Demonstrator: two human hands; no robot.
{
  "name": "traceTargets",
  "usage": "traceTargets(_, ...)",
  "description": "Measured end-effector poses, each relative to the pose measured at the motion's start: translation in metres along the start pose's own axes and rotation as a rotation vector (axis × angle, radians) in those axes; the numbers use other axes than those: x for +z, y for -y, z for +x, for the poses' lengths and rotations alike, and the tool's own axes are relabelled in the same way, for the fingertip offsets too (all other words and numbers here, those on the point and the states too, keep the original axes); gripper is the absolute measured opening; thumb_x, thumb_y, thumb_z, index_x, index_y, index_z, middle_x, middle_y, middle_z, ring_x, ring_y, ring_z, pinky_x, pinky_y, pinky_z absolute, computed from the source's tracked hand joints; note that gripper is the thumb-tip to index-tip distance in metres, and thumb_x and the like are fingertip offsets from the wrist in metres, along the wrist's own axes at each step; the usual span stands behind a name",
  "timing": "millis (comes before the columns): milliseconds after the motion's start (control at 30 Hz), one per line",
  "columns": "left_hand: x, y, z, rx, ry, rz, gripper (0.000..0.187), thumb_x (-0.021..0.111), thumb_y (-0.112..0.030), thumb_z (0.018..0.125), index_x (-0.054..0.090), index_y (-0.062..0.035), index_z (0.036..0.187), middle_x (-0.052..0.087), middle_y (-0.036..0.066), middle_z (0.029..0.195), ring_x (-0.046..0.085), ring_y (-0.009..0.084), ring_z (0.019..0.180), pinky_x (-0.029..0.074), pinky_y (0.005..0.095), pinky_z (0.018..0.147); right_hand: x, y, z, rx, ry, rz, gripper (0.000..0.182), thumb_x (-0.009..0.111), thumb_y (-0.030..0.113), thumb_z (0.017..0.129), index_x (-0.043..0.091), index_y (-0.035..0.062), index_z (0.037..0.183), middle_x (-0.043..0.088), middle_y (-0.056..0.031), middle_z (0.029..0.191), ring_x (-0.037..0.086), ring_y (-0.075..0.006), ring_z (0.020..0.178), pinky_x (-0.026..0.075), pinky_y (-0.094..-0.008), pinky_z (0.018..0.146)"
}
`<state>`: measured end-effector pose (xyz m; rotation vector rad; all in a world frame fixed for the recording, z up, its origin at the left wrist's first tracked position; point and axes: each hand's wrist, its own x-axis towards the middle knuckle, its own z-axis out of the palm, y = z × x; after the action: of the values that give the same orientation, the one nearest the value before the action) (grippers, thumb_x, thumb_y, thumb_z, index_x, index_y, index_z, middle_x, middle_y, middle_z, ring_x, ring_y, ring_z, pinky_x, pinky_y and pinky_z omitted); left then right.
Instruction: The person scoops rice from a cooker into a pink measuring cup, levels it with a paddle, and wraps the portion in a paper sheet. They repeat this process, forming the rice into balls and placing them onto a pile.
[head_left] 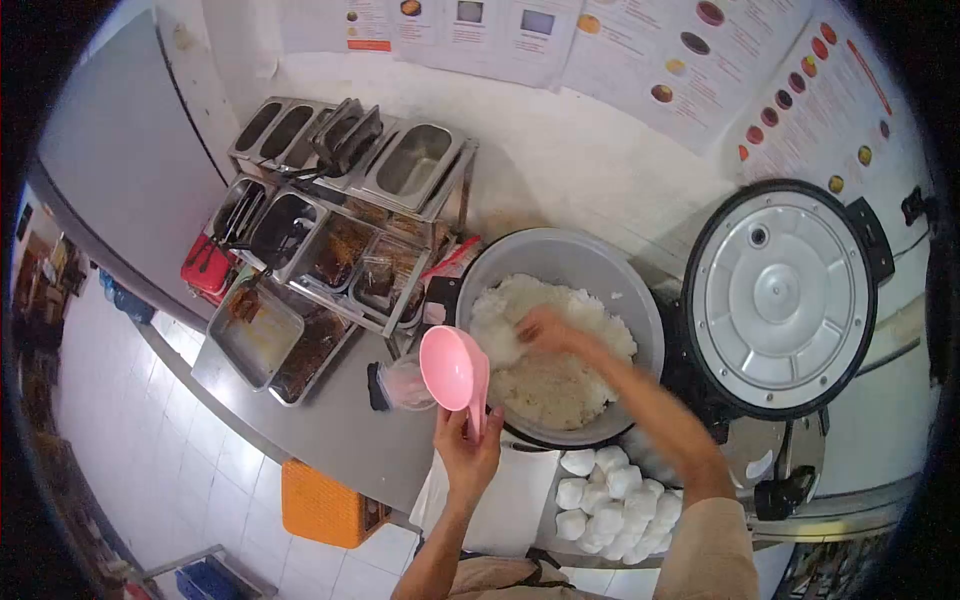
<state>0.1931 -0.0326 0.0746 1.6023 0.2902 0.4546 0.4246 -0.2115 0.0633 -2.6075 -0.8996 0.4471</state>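
Observation:
My left hand (468,458) is closed round the handle of a pink plastic scoop (449,365), its bowl turned up and bare inside, close by the near left rim of a large rice cooker pot (640,300). White rice (545,385) fills the lower part of that pot. Over the rice reaches my right hand (548,332), fingers down at its surface and smeared by motion; I cannot tell whether they grip any rice. Below the pot, several white rounded bundles (608,500) lie piled together, beside white sheets (505,495) on the counter.
Left of the pot stands a tiered rack of steel food trays (415,165), some with dark fillings. A clear container (405,385) sits near the scoop. The cooker's raised lid (780,300) is at the right. An orange crate (325,503) stands below the counter edge.

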Motion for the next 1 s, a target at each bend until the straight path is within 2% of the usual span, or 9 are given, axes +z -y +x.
traceTargets(67,-0.005,-0.002,0.001,-0.042,0.014,0.017,0.032,0.078,-0.009,0.086,0.065,0.0056,0.112,0.060,0.011,0.108,0.059,0.0154,0.085,0.049,0.0271,0.064,0.015,0.044,-0.006,-0.101,0.026,-0.070,0.024,0.073,0.015,0.071,0.073,0.0017,0.091,0.070,-0.0205,0.081,0.067,-0.0436,0.078,0.053,-0.0479,0.074)
traceTargets(233,-0.014,-0.009,-0.002,-0.235,0.048,-0.033,0.037,0.079,-0.008,0.084,0.065,0.0032,0.116,0.059,0.008,0.106,0.055,0.0140,0.078,0.048,0.0278,0.067,-0.040,0.018,-0.024,-0.211,0.145,0.068,0.024,0.068,0.008,0.070,0.074,0.0026,0.093,0.069,-0.0233,0.086,0.067,-0.0448,0.083,0.054,-0.0512,0.076)
traceTargets(333,-0.005,0.000,-0.004,-0.197,0.003,-0.104,0.040,0.078,-0.008,0.086,0.062,0.0027,0.121,0.060,0.003,0.085,0.057,0.0083,0.066,0.045,0.0235,0.053,-0.071,0.000,0.004,-0.050,-0.085,-0.282,0.023,0.068,0.006,0.070,0.074,0.0034,0.092,0.070,-0.0216,0.086,0.068,-0.0415,0.088,0.054,-0.0500,0.075)
traceTargets(533,0.001,0.006,-0.006,-0.144,-0.033,-0.153,0.044,0.077,-0.008,0.085,0.060,0.0041,0.124,0.059,0.003,0.099,0.054,0.0066,0.063,0.044,0.0225,0.049,-0.043,0.040,0.037,-0.177,0.059,-0.428,0.022,0.069,0.005,0.068,0.072,0.0036,0.089,0.071,-0.0183,0.086,0.070,-0.0391,0.088,0.055,-0.0498,0.072)
traceTargets(600,0.000,0.003,-0.010,-0.218,-0.031,-0.158,0.045,0.078,-0.006,0.084,0.061,0.0052,0.124,0.057,0.008,0.114,0.057,0.0146,0.090,0.048,0.0260,0.068,-0.055,0.066,0.012,-0.194,0.180,-0.429,0.021,0.069,0.005,0.067,0.072,0.0032,0.088,0.071,-0.0176,0.085,0.070,-0.0386,0.088,0.055,-0.0493,0.071)
traceTargets(667,0.003,0.005,-0.008,-0.169,-0.030,-0.124,0.046,0.078,-0.006,0.084,0.060,0.0055,0.124,0.056,0.008,0.114,0.057,0.0147,0.090,0.048,0.0258,0.067,-0.039,0.065,-0.006,-0.293,0.167,-0.404,0.020,0.069,0.004,0.067,0.071,0.0031,0.087,0.070,-0.0166,0.089,0.070,-0.0387,0.088,0.056,-0.0487,0.071)
traceTargets(767,0.003,0.015,-0.008,-0.018,-0.035,-0.047,0.048,0.078,-0.010,0.085,0.059,0.0049,0.126,0.057,0.002,0.098,0.054,0.0069,0.062,0.043,0.0217,0.048,-0.039,0.081,-0.032,-0.363,0.168,-0.381,0.020,0.070,0.002,0.066,0.070,0.0020,0.087,0.070,-0.0158,0.096,0.069,-0.0383,0.090,0.056,-0.0482,0.072)
traceTargets(900,0.003,0.011,-0.008,-0.066,-0.017,-0.068,0.048,0.078,-0.010,0.085,0.058,0.0044,0.126,0.057,0.001,0.096,0.053,0.0066,0.062,0.043,0.0219,0.047,-0.036,0.053,-0.021,-0.383,-0.149,-0.354,0.015,0.072,0.007,0.067,0.070,-0.0007,0.081,0.069,-0.0188,0.091,0.069,-0.0390,0.086,0.057,-0.0472,0.070)
traceTargets(1000,0.001,0.015,-0.008,-0.087,-0.002,-0.062,0.047,0.078,-0.009,0.085,0.057,0.0041,0.125,0.056,0.001,0.095,0.053,0.0063,0.061,0.043,0.0219,0.048,0.005,0.077,-0.050,-0.272,0.058,-0.270,0.027,0.068,-0.004,0.066,0.070,-0.0025,0.093,0.067,-0.0187,0.101,0.068,-0.0393,0.092,0.056,-0.0460,0.076)
